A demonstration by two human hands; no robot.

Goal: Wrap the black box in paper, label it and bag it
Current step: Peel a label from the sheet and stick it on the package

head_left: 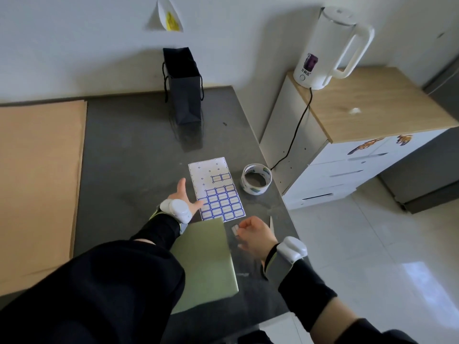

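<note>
A flat parcel wrapped in green paper (pixel 206 264) lies on the dark table near its front edge, partly under my left arm. Just beyond it lies a sheet of blue-framed labels (pixel 218 192), with many of its upper labels gone. My left hand (pixel 182 196) is open, its fingers spread, with fingertips resting on the sheet's lower left corner. My right hand (pixel 253 235) hovers right of the parcel and pinches a small peeled label (pixel 235 230). A black paper bag (pixel 185 93) with cord handles stands upright at the back by the wall.
A roll of tape (pixel 256 179) sits right of the label sheet. A stack of brown paper (pixel 39 184) covers the table's left side. A thin white tool (pixel 272 224) lies near the right edge. A white cabinet (pixel 347 135) with a kettle (pixel 330 45) stands to the right.
</note>
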